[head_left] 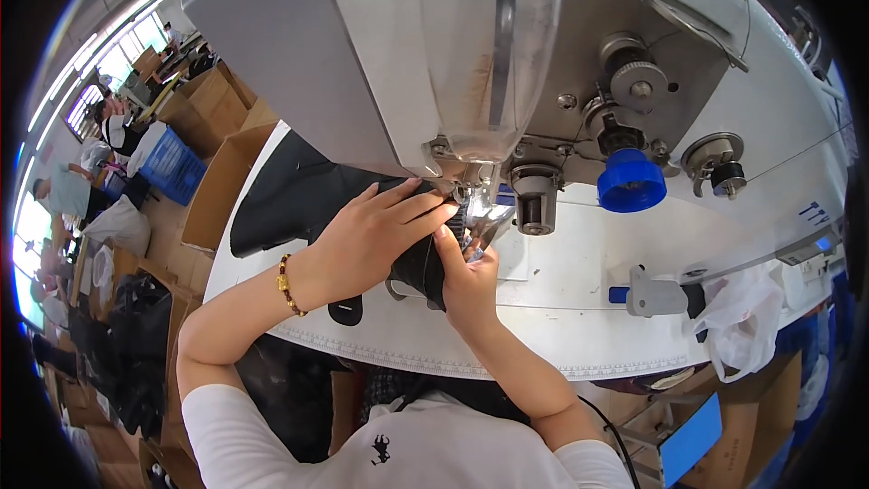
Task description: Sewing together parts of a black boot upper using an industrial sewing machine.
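A black fabric piece (pixel 288 195) lies on the white sewing machine table, bunched up under the head of a sewing machine (pixel 380 63). Spread over its top is my left hand (pixel 367 235), fingers stretched toward the needle area and fingertips pressing the cloth. My right hand (pixel 468 281) grips the near right edge of the same piece, with the thumb on top and the other fingers partly hidden. A ribbed dark strip (pixel 461 222) shows at the edge between both hands. The needle itself cannot be made out clearly.
Blue and metal thread tension knobs (pixel 631 181) project from the machine above my right hand. A curved ruler strip (pixel 434 365) borders the near table edge. A white plastic bag (pixel 740 317) hangs at the right. Cardboard boxes (pixel 210 109), a blue crate (pixel 172 166) and several people are at the left.
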### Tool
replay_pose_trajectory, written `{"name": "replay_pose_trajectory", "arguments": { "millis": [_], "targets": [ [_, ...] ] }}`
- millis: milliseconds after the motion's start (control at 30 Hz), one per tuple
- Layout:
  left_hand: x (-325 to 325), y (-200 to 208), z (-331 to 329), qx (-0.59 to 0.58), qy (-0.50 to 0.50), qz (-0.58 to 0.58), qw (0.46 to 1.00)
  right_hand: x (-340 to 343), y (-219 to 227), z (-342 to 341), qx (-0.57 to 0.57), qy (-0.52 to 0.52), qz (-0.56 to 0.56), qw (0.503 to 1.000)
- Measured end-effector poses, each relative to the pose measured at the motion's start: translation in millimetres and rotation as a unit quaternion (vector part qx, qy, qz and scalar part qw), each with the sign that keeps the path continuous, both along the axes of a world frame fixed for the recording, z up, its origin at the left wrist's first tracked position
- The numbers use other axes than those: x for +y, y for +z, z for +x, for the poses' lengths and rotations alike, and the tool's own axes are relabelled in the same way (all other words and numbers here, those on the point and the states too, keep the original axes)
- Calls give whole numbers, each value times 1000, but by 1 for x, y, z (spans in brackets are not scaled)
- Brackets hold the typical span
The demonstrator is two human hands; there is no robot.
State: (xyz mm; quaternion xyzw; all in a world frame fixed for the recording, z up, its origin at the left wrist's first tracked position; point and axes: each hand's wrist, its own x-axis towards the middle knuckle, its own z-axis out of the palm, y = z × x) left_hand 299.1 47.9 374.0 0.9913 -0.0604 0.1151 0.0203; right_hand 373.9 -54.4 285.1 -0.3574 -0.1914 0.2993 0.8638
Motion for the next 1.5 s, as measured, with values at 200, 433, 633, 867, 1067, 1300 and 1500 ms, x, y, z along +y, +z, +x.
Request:
{"name": "replay_pose_trajectory", "arguments": {
  "millis": [200,433,633,867,1067,1300,1500],
  "targets": [
    [-2,-4,-2,-2,0,13,1000,-9,-1,6,-53,6,-52,997],
    [-5,-6,-1,-12,-12,11,1000,-24,0,12,-164,36,-117,979],
    [-18,-3,-6,1,6,-5,1000,-33,4,20,-142,80,-129,978],
    [-15,1,-2,3,23,-60,998,-34,12,24,-82,108,-113,984],
    [41,24,18,88,97,-200,971,-39,10,40,-94,133,-117,980],
    [52,-11,28,70,56,-269,959,-54,22,76,-155,100,-215,959],
    [46,-13,26,44,95,-262,959,-52,19,87,-223,118,-206,946]
  ]
}}
